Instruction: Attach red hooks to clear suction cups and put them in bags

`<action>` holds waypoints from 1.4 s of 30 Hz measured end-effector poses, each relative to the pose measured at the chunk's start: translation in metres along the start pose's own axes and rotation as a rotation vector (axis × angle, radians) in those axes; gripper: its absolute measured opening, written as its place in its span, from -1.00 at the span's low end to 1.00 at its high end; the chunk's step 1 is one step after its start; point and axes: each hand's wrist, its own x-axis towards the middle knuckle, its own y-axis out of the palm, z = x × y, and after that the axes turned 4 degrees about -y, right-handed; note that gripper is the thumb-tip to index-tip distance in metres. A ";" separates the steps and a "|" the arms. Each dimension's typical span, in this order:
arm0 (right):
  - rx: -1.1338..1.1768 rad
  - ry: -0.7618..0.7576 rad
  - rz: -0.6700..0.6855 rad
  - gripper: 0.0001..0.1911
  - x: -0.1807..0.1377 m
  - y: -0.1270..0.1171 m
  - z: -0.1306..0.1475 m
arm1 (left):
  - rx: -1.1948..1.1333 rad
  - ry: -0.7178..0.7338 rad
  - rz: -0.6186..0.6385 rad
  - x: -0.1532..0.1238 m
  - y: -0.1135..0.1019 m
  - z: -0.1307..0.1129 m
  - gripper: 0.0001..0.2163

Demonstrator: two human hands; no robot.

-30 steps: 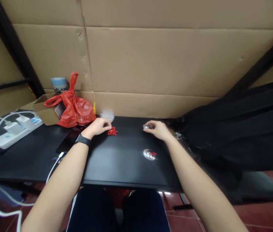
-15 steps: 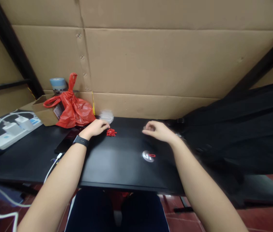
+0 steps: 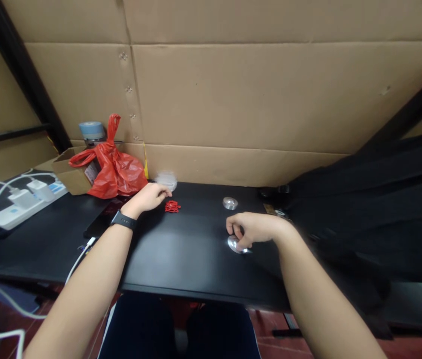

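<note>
Head view. Writing first: a printed patch (image 3: 92,173) shows on the cardboard box (image 3: 72,178), too small for me to read. Blue marking on the white power strip (image 3: 5,217), also illegible. Red plastic bag (image 3: 123,172) leans on the box, a blue-lidded bottle (image 3: 92,130) behind.

Changes: a second ago my right grip (image 3: 254,230) held a small clear round piece (image 3: 230,203); now that piece sits on the worktop (image 3: 177,262), toward the cardboard wall (image 3: 233,99). My right grip is lower and nearer me, over the clear disc (image 3: 232,243). The red loop seen lying on that disc in both earlier frames is out of sight now; my fingers cover part of the disc.

Right grip: thumb and fingers bent down at the disc. Cannot tell whether they are clamped on anything.

Left grip (image 3: 153,194): close to the pile of red loops (image 3: 172,206), fingers curved just beyond its far-left edge. It was touching or nearly touching the pile a second ago; a slight gap shows now. Cannot tell whether thumb and forefinger meet. Black watch (image 3: 123,220) on that wrist, dark slab (image 3: 101,219) lying beside it.
</note>
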 end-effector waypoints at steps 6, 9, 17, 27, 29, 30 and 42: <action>0.040 -0.156 -0.072 -0.85 0.007 0.004 0.006 | 0.015 0.045 -0.023 0.000 -0.001 -0.022 -0.76; -0.064 -0.301 -0.355 -0.89 0.019 0.007 0.012 | 0.033 0.121 0.081 -0.001 0.005 -0.047 -0.76; 0.505 -0.583 -0.687 -0.78 0.047 0.026 0.025 | -0.134 0.223 -0.116 -0.005 0.029 -0.104 -0.91; 0.772 -0.630 -0.632 -0.44 0.046 0.030 0.031 | -0.149 0.251 -0.193 -0.007 0.028 -0.111 -0.88; 0.787 -0.629 -0.625 -0.41 0.048 0.032 0.031 | -0.150 0.239 -0.214 -0.007 0.029 -0.112 -0.87; 0.791 -0.627 -0.632 -0.41 0.050 0.033 0.031 | -0.145 0.232 -0.229 -0.007 0.030 -0.112 -0.87; 0.736 -0.574 -0.656 -0.48 0.060 0.036 0.020 | 0.080 0.177 -0.185 -0.001 0.017 -0.087 -0.85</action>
